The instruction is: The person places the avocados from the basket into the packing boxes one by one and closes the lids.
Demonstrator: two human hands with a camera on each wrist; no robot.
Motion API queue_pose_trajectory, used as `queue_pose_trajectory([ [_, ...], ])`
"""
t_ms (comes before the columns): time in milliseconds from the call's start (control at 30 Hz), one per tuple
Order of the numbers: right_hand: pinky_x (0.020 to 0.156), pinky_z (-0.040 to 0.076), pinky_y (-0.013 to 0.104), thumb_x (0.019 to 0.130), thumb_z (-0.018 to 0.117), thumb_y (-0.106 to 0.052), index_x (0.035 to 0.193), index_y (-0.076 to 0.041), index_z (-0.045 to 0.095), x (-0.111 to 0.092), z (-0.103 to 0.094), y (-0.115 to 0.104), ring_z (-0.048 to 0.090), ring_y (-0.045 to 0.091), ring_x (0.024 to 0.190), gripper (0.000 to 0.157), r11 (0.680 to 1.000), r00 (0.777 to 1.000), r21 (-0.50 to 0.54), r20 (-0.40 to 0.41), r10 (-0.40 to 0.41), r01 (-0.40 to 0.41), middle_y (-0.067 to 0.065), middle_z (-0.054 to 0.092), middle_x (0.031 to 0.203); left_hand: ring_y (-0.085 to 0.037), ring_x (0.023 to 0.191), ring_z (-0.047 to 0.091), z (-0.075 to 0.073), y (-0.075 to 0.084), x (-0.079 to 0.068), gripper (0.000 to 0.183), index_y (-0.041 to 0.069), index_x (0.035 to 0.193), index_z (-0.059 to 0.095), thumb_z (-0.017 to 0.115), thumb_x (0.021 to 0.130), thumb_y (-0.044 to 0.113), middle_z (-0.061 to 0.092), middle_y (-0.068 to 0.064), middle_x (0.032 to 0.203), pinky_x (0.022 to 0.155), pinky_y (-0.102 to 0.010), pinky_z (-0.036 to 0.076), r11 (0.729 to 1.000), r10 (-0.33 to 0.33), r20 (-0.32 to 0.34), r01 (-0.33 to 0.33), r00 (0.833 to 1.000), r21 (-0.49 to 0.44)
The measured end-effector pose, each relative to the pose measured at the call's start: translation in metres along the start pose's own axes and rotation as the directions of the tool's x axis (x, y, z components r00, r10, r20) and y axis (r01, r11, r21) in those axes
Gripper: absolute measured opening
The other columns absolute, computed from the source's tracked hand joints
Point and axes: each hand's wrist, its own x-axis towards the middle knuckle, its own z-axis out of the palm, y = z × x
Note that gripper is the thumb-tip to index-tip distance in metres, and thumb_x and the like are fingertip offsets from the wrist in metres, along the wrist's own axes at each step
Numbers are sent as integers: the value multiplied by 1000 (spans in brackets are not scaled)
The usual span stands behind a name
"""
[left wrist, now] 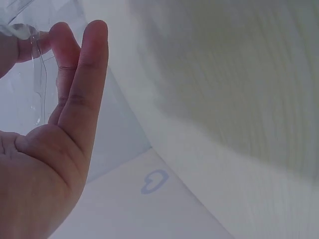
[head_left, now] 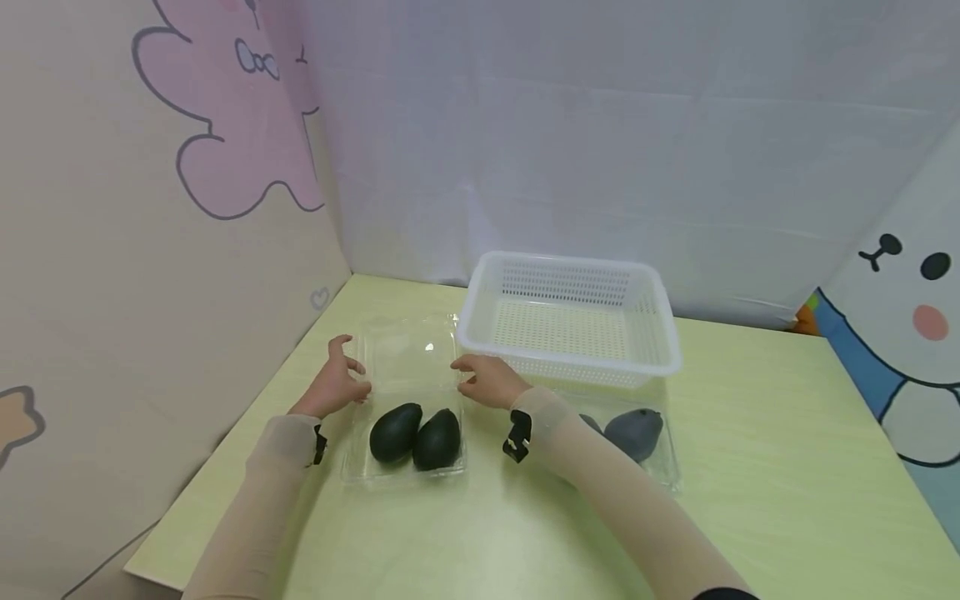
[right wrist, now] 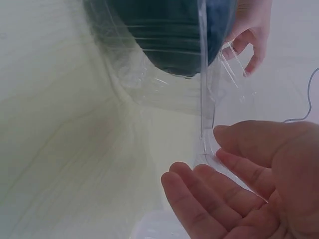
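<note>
A clear plastic clamshell box (head_left: 356,462) lies opened on the table, with two dark green avocados (head_left: 395,433) (head_left: 437,440) side by side in its near half. Its transparent lid (head_left: 405,354) stands raised on the far side. At the lid's left edge, my left hand (head_left: 333,387) pinches the plastic between thumb and a finger; the left wrist view shows this grip on the lid edge (left wrist: 39,92). Opposite, my right hand (head_left: 493,382) holds the lid's right edge between thumb and forefinger, its other fingers (right wrist: 199,204) extended. One avocado (right wrist: 164,35) looms above in the right wrist view.
Behind my right hand stands a white perforated plastic basket (head_left: 570,367). Partly hidden under my right forearm is a second clear box (head_left: 670,471) holding avocados (head_left: 633,433). A wall (head_left: 225,333) borders the table's left edge; a white curtain (head_left: 600,167) hangs behind.
</note>
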Motion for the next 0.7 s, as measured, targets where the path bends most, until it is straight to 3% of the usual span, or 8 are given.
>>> queue_pose_trajectory([
  [67,92,50,37,93,60,-8,133,-3,56,0,0,0,61,26,114,40,1000,1000,10,6,1,-1,10,58,134,-22,65,65,-1,-1,0,93,4,150,2,63,80,0,50,-22,113,63,-35,54,1000,-1,-6,1,1000,4],
  [167,89,51,38,93,59,-8,134,-3,55,-1,-1,1,63,27,111,42,1000,1000,23,9,-4,4,10,57,135,-22,67,64,-2,-3,0,85,4,150,11,61,80,2,48,-21,114,64,-35,53,1000,-1,-2,1,1000,-9],
  [333,91,50,39,93,60,-10,135,-6,54,-2,-1,2,62,29,112,43,999,1000,36,12,-20,19,10,55,137,-24,76,60,-3,-4,-4,63,0,134,25,60,82,2,46,-20,113,65,-35,52,999,5,-15,-6,1000,-47],
  [533,93,50,40,93,60,-12,135,-6,54,-4,-1,4,61,30,114,43,997,998,44,19,-59,58,10,54,138,-23,82,62,-3,-4,-11,42,1,110,30,62,83,-1,44,-17,108,63,-29,50,998,62,-75,-65,995,-28],
  [700,92,51,39,94,60,-11,131,-5,57,-6,-3,4,62,29,113,38,996,996,34,12,-87,87,10,55,137,-25,88,65,-4,-3,-19,37,3,108,33,64,89,2,43,-17,111,68,-28,52,998,67,-97,-69,993,-14],
])
